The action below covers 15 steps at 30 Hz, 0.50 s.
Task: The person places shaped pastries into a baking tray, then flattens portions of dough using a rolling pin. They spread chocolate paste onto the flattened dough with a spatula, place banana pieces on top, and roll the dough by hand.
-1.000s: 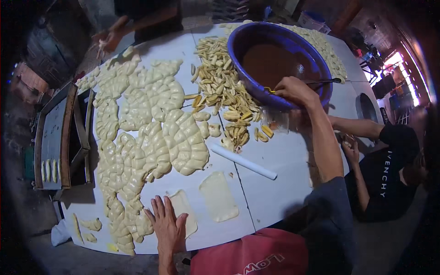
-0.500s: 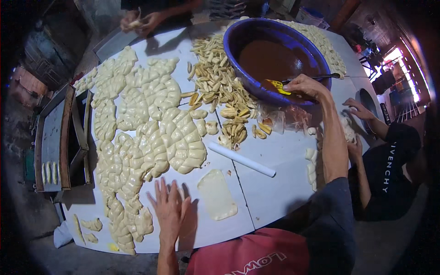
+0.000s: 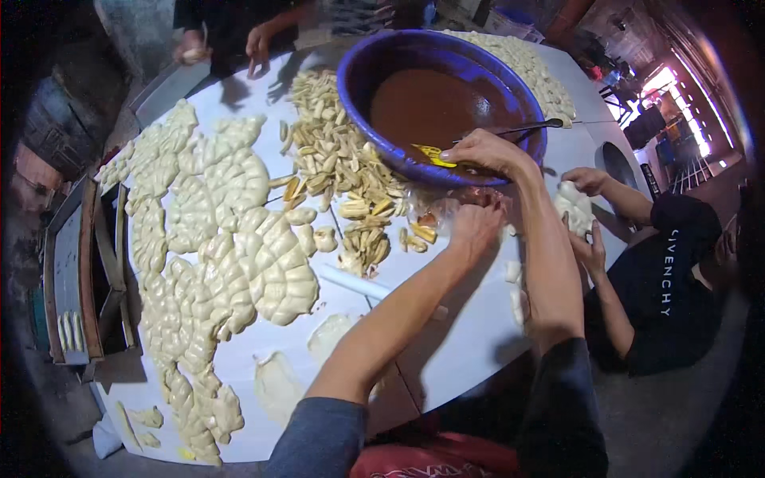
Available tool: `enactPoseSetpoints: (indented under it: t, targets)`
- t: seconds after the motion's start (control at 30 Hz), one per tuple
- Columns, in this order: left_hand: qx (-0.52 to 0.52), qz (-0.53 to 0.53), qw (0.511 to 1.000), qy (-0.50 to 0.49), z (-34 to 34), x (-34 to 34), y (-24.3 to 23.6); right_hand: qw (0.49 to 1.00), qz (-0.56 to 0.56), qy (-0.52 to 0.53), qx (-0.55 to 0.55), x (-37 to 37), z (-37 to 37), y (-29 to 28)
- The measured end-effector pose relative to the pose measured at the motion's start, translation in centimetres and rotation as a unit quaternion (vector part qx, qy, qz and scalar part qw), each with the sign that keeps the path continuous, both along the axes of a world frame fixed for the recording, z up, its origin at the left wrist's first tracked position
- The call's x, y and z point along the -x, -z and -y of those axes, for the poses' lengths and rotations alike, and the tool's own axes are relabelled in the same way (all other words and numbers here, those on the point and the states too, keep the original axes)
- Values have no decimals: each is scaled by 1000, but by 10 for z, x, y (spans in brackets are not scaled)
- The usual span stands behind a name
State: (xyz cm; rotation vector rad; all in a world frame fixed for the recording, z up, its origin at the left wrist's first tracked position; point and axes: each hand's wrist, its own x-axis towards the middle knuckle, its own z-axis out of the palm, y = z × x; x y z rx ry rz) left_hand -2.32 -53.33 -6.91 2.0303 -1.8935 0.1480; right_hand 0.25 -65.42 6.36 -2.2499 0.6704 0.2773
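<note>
My right hand (image 3: 482, 151) grips a yellow tool (image 3: 428, 155), perhaps a scraper, at the near inner edge of the blue tub (image 3: 355, 88) of brown liquid. My left hand (image 3: 478, 223) reaches onto crinkled plastic bags (image 3: 434, 209) just below the tub; its fingertips are unclear. Peeled banana pieces (image 3: 327, 151) are heaped left of the tub. A white rolling pin (image 3: 343, 279) is partly hidden under my left arm, near two thin dough sheets (image 3: 275, 382). Many cut dough lumps (image 3: 279, 279) cover the table's left part. A long dark-handled utensil (image 3: 534, 127) lies across the tub.
A co-worker (image 3: 669, 279) on the right holds white dough (image 3: 574, 203); another person's hands (image 3: 259, 44) work at the far edge. Metal trays (image 3: 65, 263) with dough strips stand left, a dark round pan (image 3: 617, 159) right. More dough (image 3: 542, 84) lies behind the tub.
My left hand has left the dough sheets and moved up and right to the bags. The view has shifted. The right-hand co-worker has raised the dough piece; the far person's hands have moved apart.
</note>
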Motion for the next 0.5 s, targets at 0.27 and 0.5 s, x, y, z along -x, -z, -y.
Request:
enactPoseSetpoints:
  t: [0.27, 0.5]
  targets:
    - [-105, 2, 993, 49, -29, -58, -46, 1000, -9, -14, 18, 11, 8, -11]
    - [-135, 144, 979, -59, -76, -119, -51, 1000, 22, -7, 8, 13, 6, -13]
